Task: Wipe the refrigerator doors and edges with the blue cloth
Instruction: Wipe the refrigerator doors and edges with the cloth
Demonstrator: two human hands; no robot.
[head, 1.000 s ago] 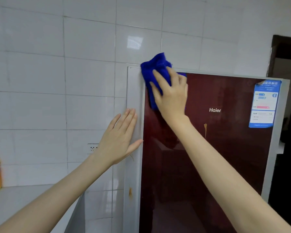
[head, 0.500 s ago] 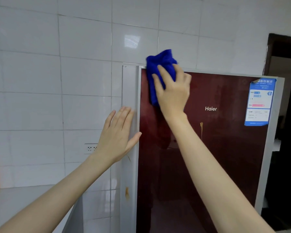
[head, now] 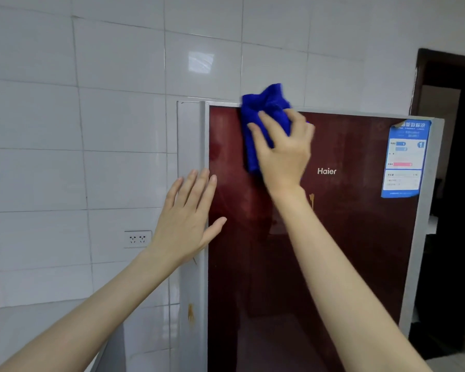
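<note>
The refrigerator has a glossy dark red door [head: 333,251] with a grey frame and a white side panel [head: 189,135]. My right hand [head: 285,151] presses the bunched blue cloth [head: 263,111] against the door's upper left part, and the cloth overlaps the top edge. My left hand [head: 188,218] lies flat with fingers spread on the fridge's left edge, thumb over the red door. Orange drip stains mark the door [head: 311,200] and the side panel [head: 190,312].
A blue and white energy label [head: 404,159] is stuck at the door's upper right. White wall tiles with a socket [head: 138,238] are on the left. A white counter [head: 24,326] runs below left. A dark doorway [head: 454,183] opens on the right.
My right hand has slid the cloth rightward along the door's top edge, away from the left corner. My left hand has stayed on the fridge's left edge. The view has shifted leftward.
</note>
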